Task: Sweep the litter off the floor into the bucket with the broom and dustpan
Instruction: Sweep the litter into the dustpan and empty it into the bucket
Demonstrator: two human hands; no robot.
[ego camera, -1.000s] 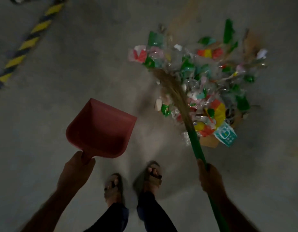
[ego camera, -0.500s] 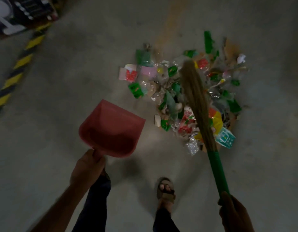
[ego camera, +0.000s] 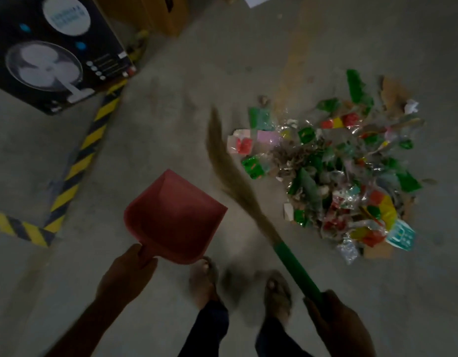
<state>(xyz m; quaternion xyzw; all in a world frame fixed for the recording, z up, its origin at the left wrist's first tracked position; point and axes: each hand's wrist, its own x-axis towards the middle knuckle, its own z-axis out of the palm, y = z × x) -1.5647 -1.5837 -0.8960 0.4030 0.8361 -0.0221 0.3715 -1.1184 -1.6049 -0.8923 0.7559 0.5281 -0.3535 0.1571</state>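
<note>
A heap of colourful litter (ego camera: 333, 171), mostly plastic wrappers and bits of card, lies on the concrete floor to the right. My right hand (ego camera: 336, 320) grips the green handle of the broom (ego camera: 248, 199). Its straw head reaches up and left, lying just left of the heap and blurred with motion. My left hand (ego camera: 130, 274) holds the red dustpan (ego camera: 176, 217) by its handle, lifted off the floor with its mouth pointing up and right. The pan holds nothing that I can see. No bucket is in view.
A black fan box (ego camera: 52, 52) stands at the upper left behind yellow-and-black floor tape (ego camera: 81, 161). A brown cardboard box (ego camera: 155, 11) sits at the top. My sandalled feet (ego camera: 238, 287) are between my hands.
The broom head has swung from the middle of the litter heap leftward to the heap's left edge. My view has shifted, bringing the fan box into sight. The dustpan stays raised.
</note>
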